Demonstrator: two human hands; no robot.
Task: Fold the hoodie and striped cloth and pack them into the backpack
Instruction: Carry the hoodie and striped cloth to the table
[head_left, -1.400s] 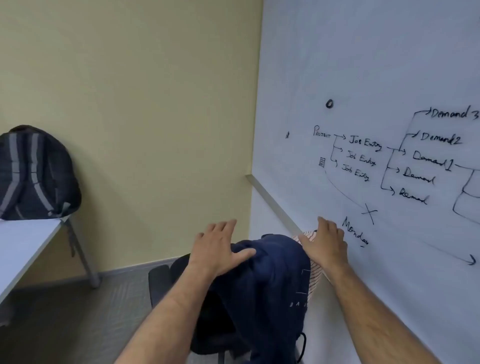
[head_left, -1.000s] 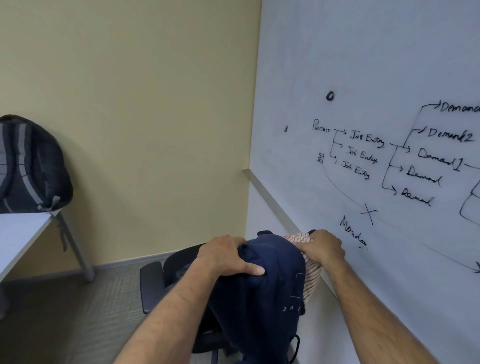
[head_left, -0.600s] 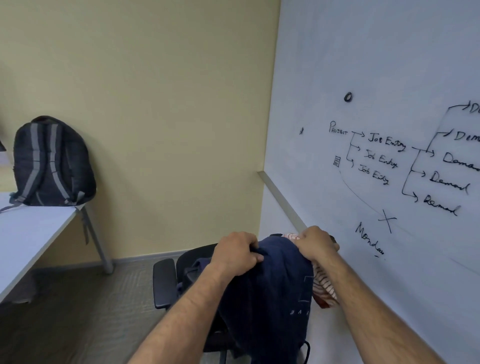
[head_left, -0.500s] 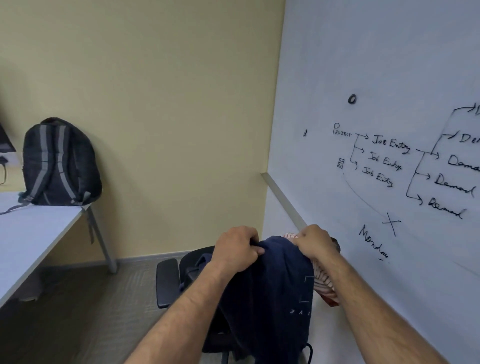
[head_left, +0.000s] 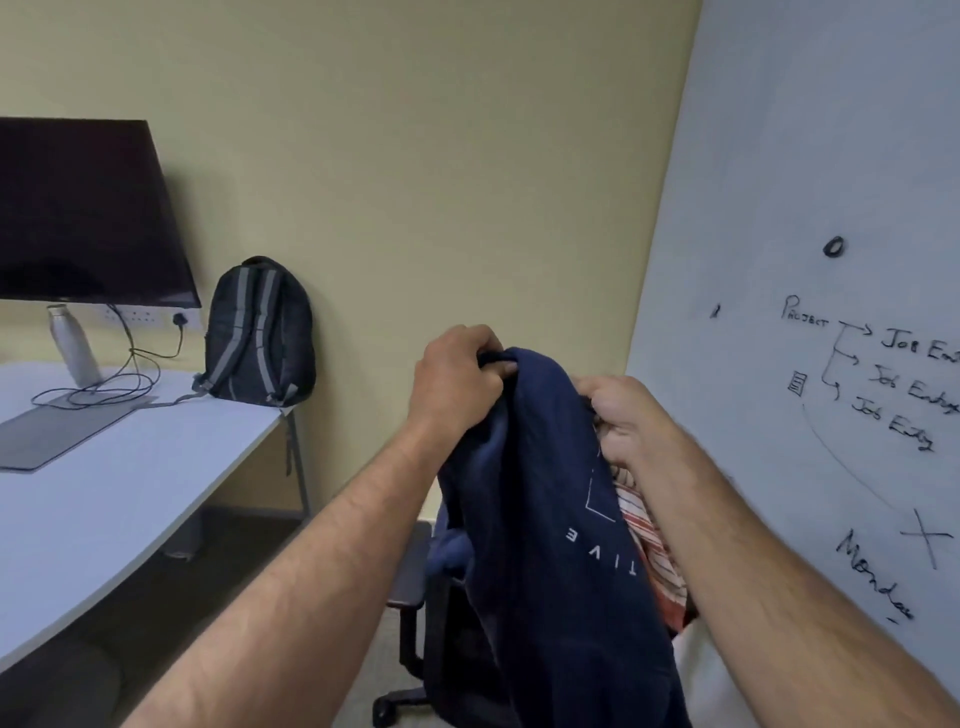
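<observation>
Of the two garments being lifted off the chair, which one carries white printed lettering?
The navy hoodie, gripped at its top by both hands, carries the white letters. The striped cloth hanging behind it shows only red and white stripes.

Both forearms are bare to the frame's lower edge, lightly haired, with no sleeves showing; the hands (head_left: 540, 395) wear no gloves, rings or watch
</observation>
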